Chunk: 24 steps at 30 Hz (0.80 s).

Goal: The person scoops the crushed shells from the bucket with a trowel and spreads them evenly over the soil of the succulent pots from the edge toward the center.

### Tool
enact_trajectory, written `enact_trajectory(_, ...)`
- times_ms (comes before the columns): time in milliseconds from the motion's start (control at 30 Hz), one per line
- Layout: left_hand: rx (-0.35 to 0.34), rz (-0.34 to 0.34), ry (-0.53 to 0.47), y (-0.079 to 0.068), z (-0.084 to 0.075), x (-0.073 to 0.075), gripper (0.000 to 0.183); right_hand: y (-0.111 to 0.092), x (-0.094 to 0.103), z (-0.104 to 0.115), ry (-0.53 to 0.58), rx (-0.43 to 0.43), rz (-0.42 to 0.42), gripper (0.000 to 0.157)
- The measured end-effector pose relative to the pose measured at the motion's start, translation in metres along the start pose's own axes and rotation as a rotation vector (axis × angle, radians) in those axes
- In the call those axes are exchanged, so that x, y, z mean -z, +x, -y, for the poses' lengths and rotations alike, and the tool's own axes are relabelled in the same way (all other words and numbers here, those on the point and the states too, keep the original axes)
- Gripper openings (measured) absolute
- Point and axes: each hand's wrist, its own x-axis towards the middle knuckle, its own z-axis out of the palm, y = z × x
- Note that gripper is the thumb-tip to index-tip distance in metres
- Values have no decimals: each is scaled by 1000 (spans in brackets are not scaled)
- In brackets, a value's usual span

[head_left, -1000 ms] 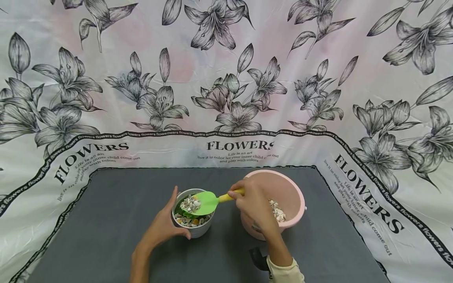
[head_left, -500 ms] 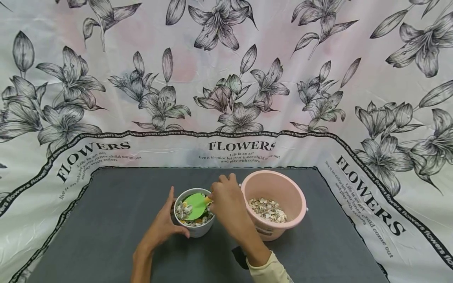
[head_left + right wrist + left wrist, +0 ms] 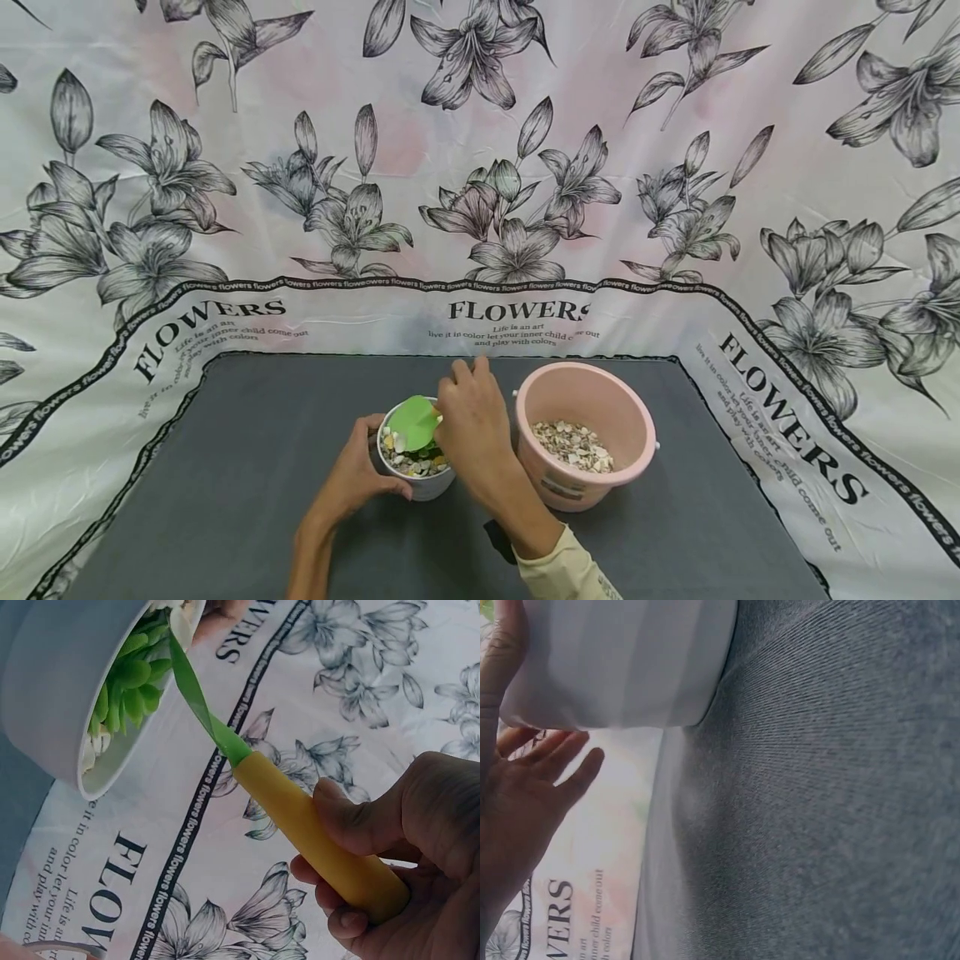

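A small white pot (image 3: 429,489) stands on the grey table, holding a green succulent (image 3: 135,675) and mixed pebbles (image 3: 411,460). My left hand (image 3: 358,473) grips its left side, thumb at the front and fingers round the far side. Over the pot's mouth is a toy shovel with a green blade (image 3: 414,422), tipped on edge at the rim. My right hand (image 3: 474,425) holds its yellow handle (image 3: 315,832), thumb on one side and fingers curled on the other. From the head view, that hand hides most of the handle and the pot's right rim.
To the right of the pot stands a pink bucket (image 3: 626,417), with pale stone chips (image 3: 573,446) in its bottom. Its left wall is close beside my right forearm. A flower-printed cloth (image 3: 517,321) rises behind the grey tabletop (image 3: 247,467).
My right hand has come left from the bucket's edge to the pot. The blade, laden with pebbles earlier, has tipped over and shows no heap now. My left hand stays at the pot.
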Motion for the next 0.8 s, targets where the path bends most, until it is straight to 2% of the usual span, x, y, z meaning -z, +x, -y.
enact_trajectory(133,15,0,-30,0,1,-1,107,0,1,1,3,3,-11,16)
enact_trajectory(200,18,-7,-23,0,1,-1,113,0,1,1,-4,6,-14,16)
enact_trajectory(333,-25,-26,38,0,1,-2,130,-2,2,0,-11,8,-21,15)
enact_trajectory(467,-54,-49,80,-2,1,-3,127,-4,2,-1,3,13,-42,16)
enact_trajectory(667,31,-57,26,-3,1,-5,110,-6,4,-7,47,-10,-66,16)
enact_trajectory(800,58,-41,25,-6,-1,-6,113,-9,7,-15,110,-57,-92,14)
